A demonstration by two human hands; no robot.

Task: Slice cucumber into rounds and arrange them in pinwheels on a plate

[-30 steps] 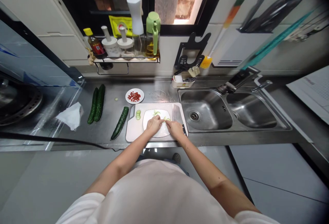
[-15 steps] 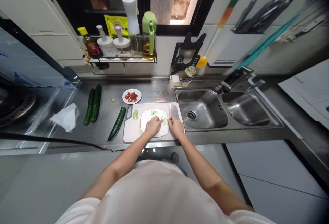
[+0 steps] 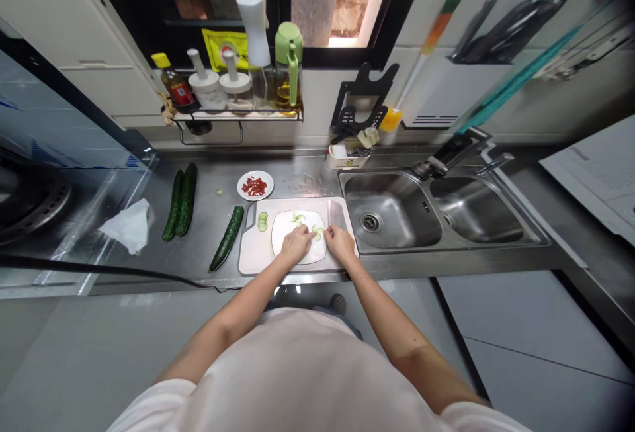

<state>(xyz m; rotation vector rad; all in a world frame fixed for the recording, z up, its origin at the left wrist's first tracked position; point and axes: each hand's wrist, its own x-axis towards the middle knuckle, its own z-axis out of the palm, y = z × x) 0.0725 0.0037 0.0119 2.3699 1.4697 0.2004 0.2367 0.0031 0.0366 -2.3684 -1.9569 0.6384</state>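
A white plate (image 3: 307, 257) lies on a pale cutting board (image 3: 253, 257), with thin cucumber slices (image 3: 297, 218) set out near its back edge. My left hand (image 3: 296, 244) is over the plate, its fingers bent together and a fingertip at the slices (image 3: 318, 230) on the plate's right part. Close to the plate's right edge is my right hand (image 3: 340, 244), thumb and fingertips pinched beside the same slices; what they hold is too small to tell. A knife blade (image 3: 337, 212) lies behind it on the board. A small stack of slices (image 3: 262, 221) sits on the board's left.
Left of the board are a cucumber (image 3: 227, 239) and two more cucumbers (image 3: 185, 200), plus a white cloth (image 3: 129, 225). A dish of chopped red pieces (image 3: 254, 186) stands behind. The double sink (image 3: 391, 210) is right. A bottle rack (image 3: 238, 115) hangs above.
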